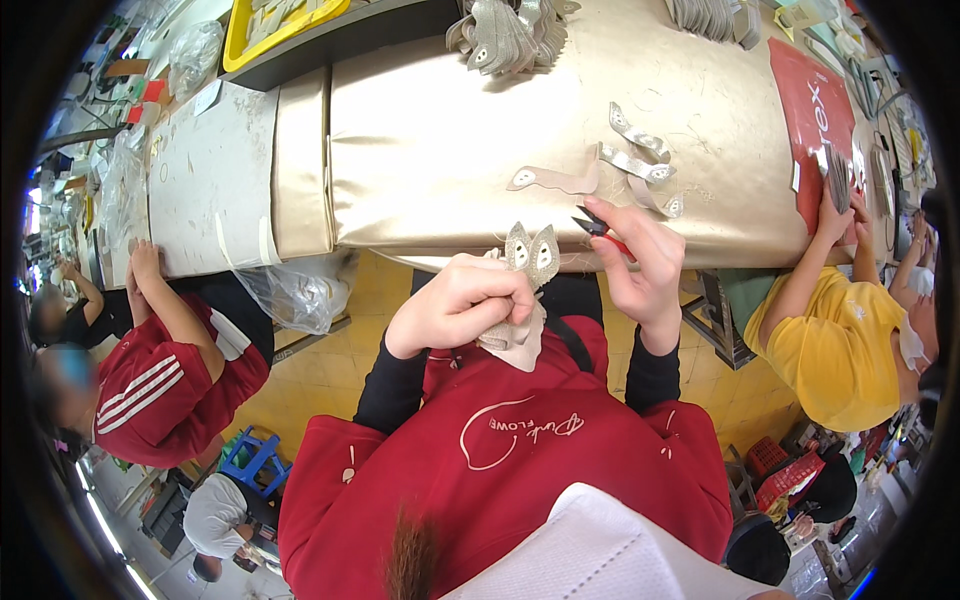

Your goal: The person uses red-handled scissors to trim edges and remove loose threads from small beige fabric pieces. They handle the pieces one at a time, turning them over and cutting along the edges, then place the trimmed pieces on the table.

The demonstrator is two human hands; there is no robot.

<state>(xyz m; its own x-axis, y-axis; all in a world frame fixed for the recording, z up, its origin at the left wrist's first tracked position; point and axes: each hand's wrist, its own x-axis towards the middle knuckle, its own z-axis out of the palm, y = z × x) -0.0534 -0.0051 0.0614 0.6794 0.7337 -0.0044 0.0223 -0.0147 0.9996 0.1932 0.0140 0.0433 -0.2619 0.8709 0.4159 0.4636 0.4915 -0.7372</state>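
Close in front of my body, my left hand (450, 302) is closed round a few beige-grey strap pieces (519, 252). Their pointed glittery ends, each with small white oval spots, stick up past the fingers, and a plain flap hangs below. My right hand (648, 262) grips a pair of thread snips (591, 224) with black blades and a red handle. The blades point left, a little apart from the pieces. Beyond them on the gold-covered table (420, 170) lie several loose curved straps (552, 181) with similar spotted ends.
Bundled straps (500, 42) and a second stack (712, 16) sit at the table's far side. A yellow tray (234, 38) is far left, a red plastic sheet (803, 110) right. Co-workers in a red shirt (150, 400) and yellow shirt (835, 350) sit either side. A clear bag (305, 292) hangs left.
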